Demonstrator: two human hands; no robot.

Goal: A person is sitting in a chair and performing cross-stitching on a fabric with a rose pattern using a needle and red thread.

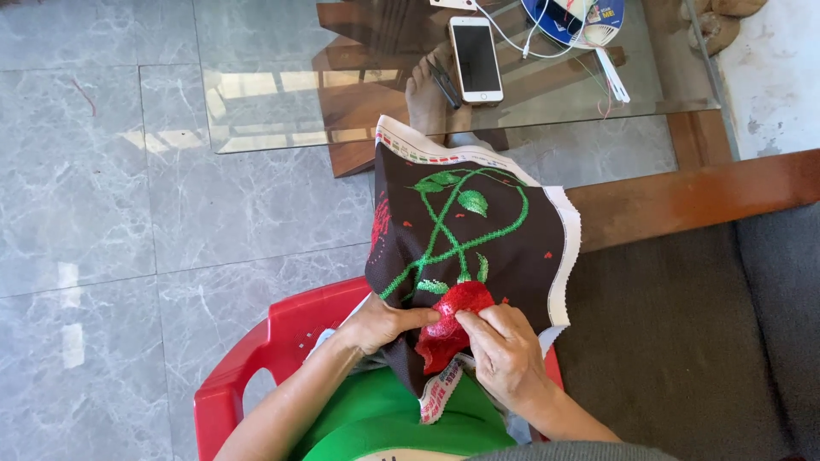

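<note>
A grey marble-tile floor (102, 213) lies beneath everything. Above the dark embroidery cloth (512, 230), a glass counter (273, 94) carries a white phone (475, 60), with a blue-and-white packet (574, 19) beside the phone. Below the cloth a red plastic chair (282, 341) shows. The cloth, stitched with green stems and a red rose (453, 320), drapes over the person's lap. At the cloth's lower edge, the left hand (380, 324) has its fingers closed on the fabric beside the rose; the right hand (504, 350) pinches the rose's stitched patch.
</note>
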